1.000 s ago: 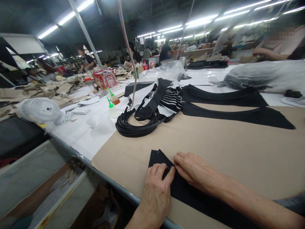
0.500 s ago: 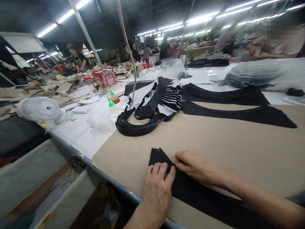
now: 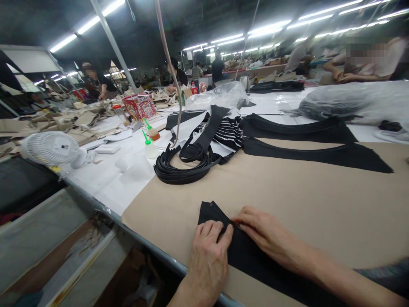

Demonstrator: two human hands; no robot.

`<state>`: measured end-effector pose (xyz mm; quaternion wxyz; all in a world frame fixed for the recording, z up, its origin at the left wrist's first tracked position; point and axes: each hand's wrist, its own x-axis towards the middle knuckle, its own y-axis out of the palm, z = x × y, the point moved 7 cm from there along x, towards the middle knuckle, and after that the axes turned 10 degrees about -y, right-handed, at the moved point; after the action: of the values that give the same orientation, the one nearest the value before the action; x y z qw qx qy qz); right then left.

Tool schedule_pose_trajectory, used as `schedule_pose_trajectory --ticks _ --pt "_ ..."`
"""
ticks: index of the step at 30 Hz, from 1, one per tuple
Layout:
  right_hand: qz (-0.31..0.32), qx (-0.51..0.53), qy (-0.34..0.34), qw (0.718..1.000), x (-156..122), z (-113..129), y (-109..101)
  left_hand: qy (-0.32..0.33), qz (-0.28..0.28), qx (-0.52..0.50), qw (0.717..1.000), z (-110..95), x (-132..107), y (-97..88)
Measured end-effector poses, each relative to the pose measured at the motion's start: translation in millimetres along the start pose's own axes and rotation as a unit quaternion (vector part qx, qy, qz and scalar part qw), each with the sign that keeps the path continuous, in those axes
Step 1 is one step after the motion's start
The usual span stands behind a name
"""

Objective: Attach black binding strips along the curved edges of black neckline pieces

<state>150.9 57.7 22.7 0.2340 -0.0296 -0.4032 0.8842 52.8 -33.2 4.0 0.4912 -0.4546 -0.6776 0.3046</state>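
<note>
A long piece of black fabric (image 3: 252,258) lies slantwise on the tan sheet (image 3: 306,200) in front of me, with a folded strip along its upper edge. My left hand (image 3: 209,256) rests on the near side of its left end, fingers laid over the cloth and thumb apart. Just to the right, my right hand (image 3: 265,232) pinches the upper edge of the same piece between thumb and fingers. The fingertips of both hands almost meet there. Beneath my right forearm, part of the fabric is hidden.
Beyond my hands lies a coil of black strips (image 3: 182,172). Two curved black fabric pieces (image 3: 316,155) are at the back right. Green-tipped bottles (image 3: 151,147), a white fan (image 3: 51,147) and a red patterned box (image 3: 139,106) stand left. The table edge (image 3: 150,245) runs close by.
My right hand has come slightly down and closer to the fabric edge, its fingertips now at the fold beside my left thumb. My left hand stays on the cloth almost unmoved.
</note>
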Motion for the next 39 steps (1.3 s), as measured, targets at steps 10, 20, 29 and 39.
schedule_pose_trajectory --ticks 10,20,29,39 --pt "-0.006 -0.164 -0.038 0.986 -20 4 17 0.005 -0.029 -0.027 0.999 -1 0 -3.5" --pt "-0.006 -0.315 -0.095 0.944 -26 7 31 -0.008 -0.028 -0.047 0.998 1 0 -5.3" --pt "-0.014 -0.378 -0.160 0.912 -44 18 57 -0.008 -0.022 -0.042 0.999 4 -3 -2.6" --pt "0.030 -0.281 -0.035 0.959 -15 13 27 -0.030 0.001 -0.074 0.997 3 1 -4.9"
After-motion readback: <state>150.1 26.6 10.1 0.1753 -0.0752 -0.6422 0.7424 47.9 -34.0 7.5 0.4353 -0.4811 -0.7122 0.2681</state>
